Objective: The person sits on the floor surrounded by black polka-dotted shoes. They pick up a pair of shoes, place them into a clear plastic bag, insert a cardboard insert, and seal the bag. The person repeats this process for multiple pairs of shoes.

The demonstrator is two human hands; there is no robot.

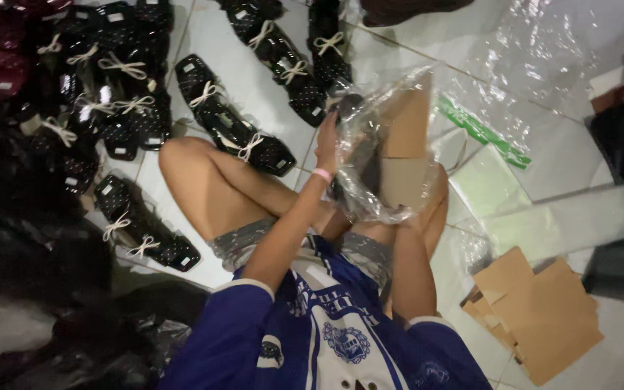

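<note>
I sit on a tiled floor with my knees drawn up. Over my knees I hold a clear plastic bag. Inside it are a brown cardboard sheet and a dark sandal. My left hand, with a pink band on its wrist, grips the bag's left side next to the sandal. My right hand holds the bag from below and is mostly hidden by the plastic.
Several pairs of black sandals tied with white string lie across the floor at left and top. Flat clear plastic bags and a green strip lie to the right. Brown cardboard sheets sit at lower right. Dark plastic lies at lower left.
</note>
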